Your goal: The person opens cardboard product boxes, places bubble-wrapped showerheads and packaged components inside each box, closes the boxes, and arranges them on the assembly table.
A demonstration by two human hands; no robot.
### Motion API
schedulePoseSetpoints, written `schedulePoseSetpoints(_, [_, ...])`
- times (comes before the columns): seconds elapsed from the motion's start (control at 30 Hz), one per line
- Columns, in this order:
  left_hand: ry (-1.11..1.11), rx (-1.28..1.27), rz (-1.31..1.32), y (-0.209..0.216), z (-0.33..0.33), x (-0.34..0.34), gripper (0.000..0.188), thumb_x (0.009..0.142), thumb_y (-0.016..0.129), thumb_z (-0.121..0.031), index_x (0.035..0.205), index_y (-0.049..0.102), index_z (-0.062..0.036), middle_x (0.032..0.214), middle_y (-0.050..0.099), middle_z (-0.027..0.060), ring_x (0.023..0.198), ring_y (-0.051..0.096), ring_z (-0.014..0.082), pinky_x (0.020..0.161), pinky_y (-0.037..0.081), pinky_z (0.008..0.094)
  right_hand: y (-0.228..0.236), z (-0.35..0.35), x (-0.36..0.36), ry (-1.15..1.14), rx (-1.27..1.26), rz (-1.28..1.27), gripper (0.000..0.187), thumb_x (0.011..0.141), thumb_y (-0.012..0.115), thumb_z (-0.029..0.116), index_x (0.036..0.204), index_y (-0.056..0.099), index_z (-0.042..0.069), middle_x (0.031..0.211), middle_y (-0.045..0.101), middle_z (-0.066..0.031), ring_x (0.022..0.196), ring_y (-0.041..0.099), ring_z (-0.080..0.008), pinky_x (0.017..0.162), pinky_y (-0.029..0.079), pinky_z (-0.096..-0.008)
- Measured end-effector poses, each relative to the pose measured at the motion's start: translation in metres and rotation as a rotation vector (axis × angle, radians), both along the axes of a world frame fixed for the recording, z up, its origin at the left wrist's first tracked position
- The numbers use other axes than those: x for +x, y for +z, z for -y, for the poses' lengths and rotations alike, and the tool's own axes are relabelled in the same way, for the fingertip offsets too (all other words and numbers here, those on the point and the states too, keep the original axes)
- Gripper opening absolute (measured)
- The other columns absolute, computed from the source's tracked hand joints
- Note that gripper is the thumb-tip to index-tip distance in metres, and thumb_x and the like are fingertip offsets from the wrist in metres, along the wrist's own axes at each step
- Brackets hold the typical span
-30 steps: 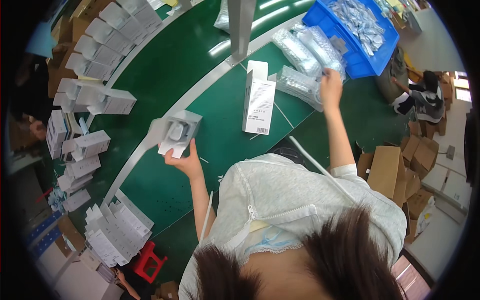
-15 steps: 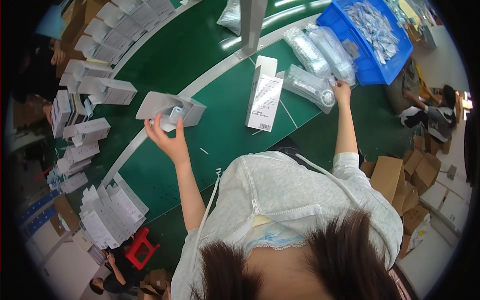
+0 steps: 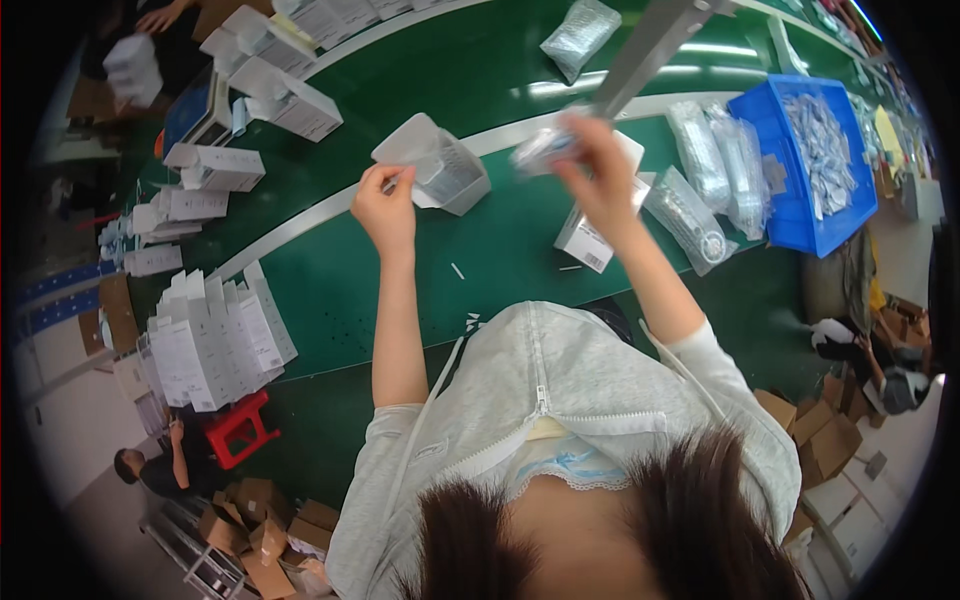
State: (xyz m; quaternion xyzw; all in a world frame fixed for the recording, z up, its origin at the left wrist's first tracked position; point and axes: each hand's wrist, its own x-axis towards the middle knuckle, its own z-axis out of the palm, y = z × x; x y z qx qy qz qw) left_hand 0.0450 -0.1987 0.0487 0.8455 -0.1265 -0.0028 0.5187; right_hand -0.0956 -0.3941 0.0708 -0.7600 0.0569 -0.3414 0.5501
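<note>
My left hand (image 3: 386,208) is closed, its fingertips at the flap edge of an open white box (image 3: 462,178) on the green table. That box is tilted with its mouth toward the hand, and I cannot make out its contents. My right hand (image 3: 608,185), smeared by motion, grips a shiny clear plastic packet (image 3: 543,152) in the air, right of that box. Behind and below the right hand, a second white box (image 3: 585,243) with its lid up is partly hidden. Bubble-wrapped packages (image 3: 690,218) lie to the right of it.
A blue bin (image 3: 790,232) full of small packets stands at the right. Several open white boxes (image 3: 215,168) line the far left, and more stand in a cluster (image 3: 205,345) at the near left. A metal post (image 3: 655,55) rises beyond my right hand. Another bubble-wrapped package (image 3: 580,38) lies at the back.
My right hand has moved left from the bubble-wrapped packages, carrying the clear packet. My left hand's spread fingers have closed at the box's flap. The whole view has shifted.
</note>
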Motion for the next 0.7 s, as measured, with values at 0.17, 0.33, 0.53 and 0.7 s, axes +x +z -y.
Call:
schedulePoseSetpoints(0.17, [-0.024, -0.055, 0.025, -0.006, 0.002, 0.003, 0.01, 0.068, 0.066, 0.001, 0.069, 0.057, 0.0054, 0.079, 0.059, 0.0089, 0.066, 0.057, 0.0128, 0.058, 0.048, 0.024, -0.038, -0.024, 0.061, 0.367, -0.776, 0.073, 0.036, 0.067, 0.067, 0.005, 0.101, 0.056, 0.008, 0.116, 0.047, -0.0137, 0.098, 0.054, -0.0285, 0.076, 0.046, -0.0339])
schedulePoseSetpoints(0.33, [0.001, -0.087, 0.011, -0.006, -0.032, 0.009, 0.022, 0.069, 0.068, -0.006, 0.088, 0.058, 0.001, 0.094, 0.058, 0.0115, 0.083, 0.058, 0.0198, 0.07, 0.048, 0.0289, -0.044, -0.033, 0.061, 0.333, -0.686, -0.036, 0.046, 0.063, 0.073, 0.014, 0.104, 0.053, 0.005, 0.122, 0.044, -0.014, 0.116, 0.042, -0.0265, 0.088, 0.04, -0.035])
schedulePoseSetpoints(0.53, [0.127, 0.91, 0.374, -0.033, -0.238, 0.06, 0.071, 0.069, 0.069, -0.027, 0.126, 0.036, -0.0012, 0.129, 0.037, 0.0199, 0.122, 0.031, 0.0341, 0.1, 0.026, 0.0425, -0.103, -0.04, 0.065, 0.304, 0.241, -0.267, 0.066, 0.058, 0.079, 0.022, 0.112, 0.049, -0.001, 0.12, 0.048, -0.0133, 0.117, 0.042, -0.022, 0.094, 0.036, -0.0333])
schedulePoseSetpoints(0.7, [0.21, 1.492, 0.004, -0.054, -0.375, 0.046, 0.087, 0.068, 0.068, -0.019, 0.137, 0.017, -0.0074, 0.144, 0.012, 0.0119, 0.131, 0.016, 0.0323, 0.099, 0.021, 0.0526, -0.122, -0.037, 0.101, 0.441, 0.605, -0.632, 0.068, 0.059, 0.078, 0.019, 0.116, 0.047, -0.001, 0.111, 0.056, -0.0105, 0.106, 0.051, -0.0193, 0.091, 0.039, -0.0317])
